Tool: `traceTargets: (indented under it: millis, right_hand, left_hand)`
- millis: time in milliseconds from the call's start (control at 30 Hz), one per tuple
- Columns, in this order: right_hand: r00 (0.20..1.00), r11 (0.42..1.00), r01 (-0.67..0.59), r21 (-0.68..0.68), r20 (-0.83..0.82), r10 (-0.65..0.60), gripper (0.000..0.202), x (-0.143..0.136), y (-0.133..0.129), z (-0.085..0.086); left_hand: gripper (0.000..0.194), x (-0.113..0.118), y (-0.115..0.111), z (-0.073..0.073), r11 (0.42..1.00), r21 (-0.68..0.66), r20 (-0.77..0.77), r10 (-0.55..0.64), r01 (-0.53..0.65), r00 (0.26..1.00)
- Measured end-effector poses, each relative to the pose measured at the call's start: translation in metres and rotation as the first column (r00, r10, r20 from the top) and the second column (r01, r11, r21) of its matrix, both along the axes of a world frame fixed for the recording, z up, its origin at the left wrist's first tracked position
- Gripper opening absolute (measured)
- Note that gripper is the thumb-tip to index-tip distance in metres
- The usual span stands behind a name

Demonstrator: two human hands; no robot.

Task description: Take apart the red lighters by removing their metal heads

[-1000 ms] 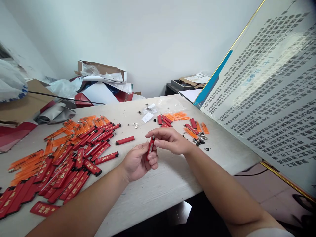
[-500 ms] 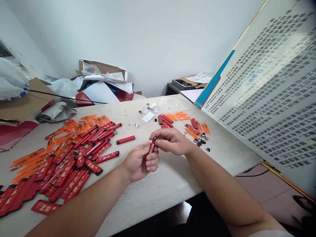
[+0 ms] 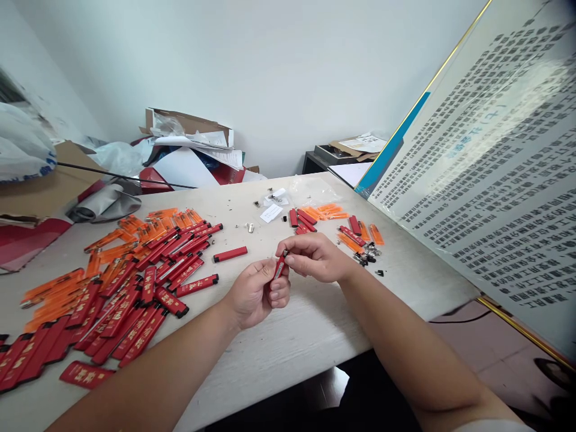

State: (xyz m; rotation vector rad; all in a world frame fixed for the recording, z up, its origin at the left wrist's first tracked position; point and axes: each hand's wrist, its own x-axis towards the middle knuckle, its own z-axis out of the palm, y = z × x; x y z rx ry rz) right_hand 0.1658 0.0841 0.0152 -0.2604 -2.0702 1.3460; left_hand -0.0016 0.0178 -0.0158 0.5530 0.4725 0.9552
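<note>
A red lighter (image 3: 279,269) stands tilted in my left hand (image 3: 257,293), whose fingers are wrapped round its body. At its dark top end, my right hand (image 3: 312,257) pinches with thumb and forefinger; exactly what lies under those fingertips is hidden. Just left of my hands, a single red lighter body (image 3: 230,254) lies on the table (image 3: 288,366). A large heap of red lighters (image 3: 130,312) with gold lettering spreads over the left side. Orange translucent lighters (image 3: 58,294) lie among and behind them.
Right of centre lie a few red bodies (image 3: 304,221), orange lighters (image 3: 330,211) and small metal and black parts (image 3: 369,255). White paper slips (image 3: 270,213) are near the back. A large printed board (image 3: 490,156) leans over the right edge. Boxes and papers (image 3: 193,150) crowd the back left.
Both hands stay together on the red lighter. My right fingertips have shifted slightly at its top end; the view has moved a little.
</note>
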Motion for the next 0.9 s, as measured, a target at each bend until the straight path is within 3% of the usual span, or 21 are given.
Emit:
traceTargets:
  millis: [900]
  right_hand:
    - [0.999,1.000,0.011,-0.001,-0.033,-0.011,0.014,-0.0007,-0.0001,-0.0016]
  left_hand:
    - [0.025,-0.0004,0.0009,-0.0039,0.997,0.077,-0.054,0.034,-0.030,0.998]
